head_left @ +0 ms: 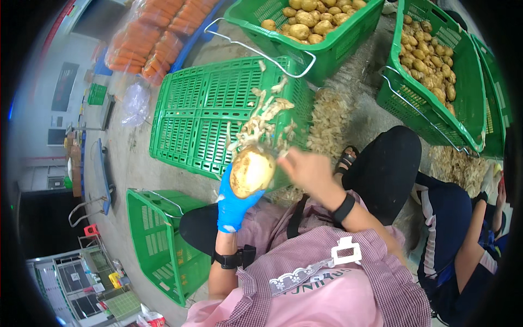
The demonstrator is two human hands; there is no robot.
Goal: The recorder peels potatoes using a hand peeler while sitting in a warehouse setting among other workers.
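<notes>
My left hand [233, 206], in a blue glove, is closed around a large potato [253, 173]. Much of the potato's face is bare and pale yellow, with brown skin left along its left and lower sides. At the potato's right edge, my bare right hand [309, 173] has curled fingers and is blurred by motion; whatever it grips there is too smeared to name. Just beyond both hands stands an upturned green crate [188, 117]. Pale strips of potato peel [262, 121] lie scattered over its top and right edge.
Green crates of potatoes [308, 24] [427, 60] stand far and right. Bagged carrots [150, 41] lie at far left. Another green crate [155, 240] sits left of my leg. Peel heaps [329, 120] cover the floor. A person [457, 234] sits close on my right.
</notes>
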